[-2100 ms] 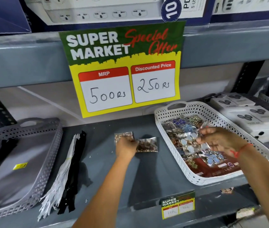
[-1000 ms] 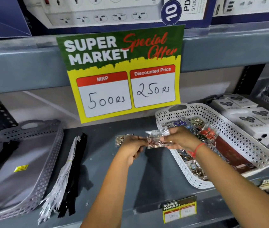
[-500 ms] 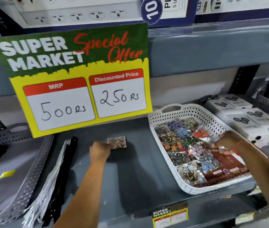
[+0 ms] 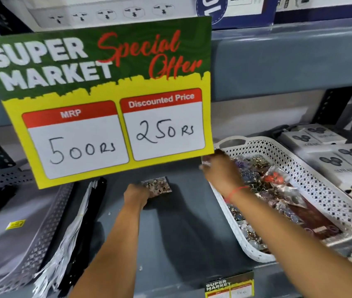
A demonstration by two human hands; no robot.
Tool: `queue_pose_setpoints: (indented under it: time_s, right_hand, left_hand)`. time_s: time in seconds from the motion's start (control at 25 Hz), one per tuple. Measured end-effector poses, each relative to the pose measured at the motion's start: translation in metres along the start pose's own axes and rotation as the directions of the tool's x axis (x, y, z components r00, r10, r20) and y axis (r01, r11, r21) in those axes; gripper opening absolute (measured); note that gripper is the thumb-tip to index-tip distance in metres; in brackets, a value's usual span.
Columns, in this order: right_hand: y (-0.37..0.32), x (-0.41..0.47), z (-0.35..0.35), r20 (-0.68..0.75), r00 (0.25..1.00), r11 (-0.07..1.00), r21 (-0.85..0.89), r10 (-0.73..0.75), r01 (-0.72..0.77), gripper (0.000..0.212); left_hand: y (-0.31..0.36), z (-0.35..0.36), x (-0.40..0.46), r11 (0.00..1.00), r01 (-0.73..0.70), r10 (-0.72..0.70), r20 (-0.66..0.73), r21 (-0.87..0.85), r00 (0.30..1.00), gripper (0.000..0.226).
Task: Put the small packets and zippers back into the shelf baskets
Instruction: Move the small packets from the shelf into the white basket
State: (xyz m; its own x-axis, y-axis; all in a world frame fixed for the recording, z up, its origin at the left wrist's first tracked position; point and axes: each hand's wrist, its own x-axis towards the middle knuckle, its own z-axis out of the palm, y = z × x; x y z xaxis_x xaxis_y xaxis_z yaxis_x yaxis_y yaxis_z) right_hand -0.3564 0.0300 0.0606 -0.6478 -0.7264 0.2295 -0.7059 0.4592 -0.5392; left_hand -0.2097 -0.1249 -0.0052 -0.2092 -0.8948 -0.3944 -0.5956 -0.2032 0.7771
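Observation:
One small packet of shiny buttons lies on the grey shelf just under the big sign. My left hand grips its near left corner. My right hand hovers over the left rim of the white basket, fingers spread and pointing left, holding nothing. The basket holds several packets of buttons. A bundle of white and black zippers lies on the shelf beside the grey basket at the left.
A large yellow and green price sign hangs from the upper shelf and hides the shelf's back. White boxes are stacked right of the white basket. A small price tag sits on the shelf's front edge.
My right hand took a packet from my left hand, dropped it in the white basket and swung back left empty. My left hand went to the last loose packet and closed on it.

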Motion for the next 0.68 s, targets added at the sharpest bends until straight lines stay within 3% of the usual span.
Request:
queue_pose_setpoints:
  time_s: [0.04, 0.08, 0.16, 0.2, 0.28, 0.36, 0.48, 0.68]
  right_hand:
    - [-0.024, -0.001, 0.023, 0.105, 0.994, 0.992, 0.123, -0.007, -0.006, 0.021]
    - [-0.042, -0.002, 0.045, 0.215, 0.977, 0.978, 0.203, -0.006, -0.039, 0.014]
    - [-0.059, -0.004, 0.077, 0.394, 0.914, 0.910, 0.335, 0.099, -0.243, 0.006]
    - [-0.062, -0.006, 0.084, 0.482, 0.860, 0.808, 0.431, 0.171, -0.402, 0.008]
    - [-0.060, -0.009, 0.085, 0.597, 0.765, 0.561, 0.557, 0.242, -0.612, 0.035]
    - [-0.053, -0.006, 0.075, 0.561, 0.782, 0.538, 0.585, 0.272, -0.607, 0.039]
    - [-0.037, -0.001, 0.038, 0.515, 0.818, 0.551, 0.617, 0.256, -0.562, 0.021]
    - [0.034, -0.004, -0.063, 0.429, 0.858, 0.589, 0.628, 0.283, -0.509, 0.017]
  left_hand:
    - [-0.002, -0.005, -0.004, 0.987, 0.055, -0.047, 0.057, -0.152, 0.997, 0.016]
    - [-0.004, -0.010, -0.007, 0.958, 0.118, -0.087, 0.129, -0.261, 0.988, 0.029]
    - [-0.011, -0.022, -0.015, 0.909, 0.179, -0.097, 0.226, -0.377, 0.969, 0.038]
    - [-0.013, -0.027, -0.020, 0.888, 0.196, -0.090, 0.260, -0.416, 0.961, 0.037]
    - [-0.015, -0.038, -0.032, 0.870, 0.199, -0.058, 0.308, -0.451, 0.950, 0.030]
    - [-0.011, -0.042, -0.043, 0.869, 0.172, -0.012, 0.327, -0.465, 0.945, 0.024]
    - [0.011, -0.030, -0.060, 0.870, 0.121, 0.082, 0.382, -0.478, 0.920, 0.027]
    - [0.068, 0.040, -0.109, 0.911, -0.025, 0.247, 0.497, -0.412, 0.832, 0.029]
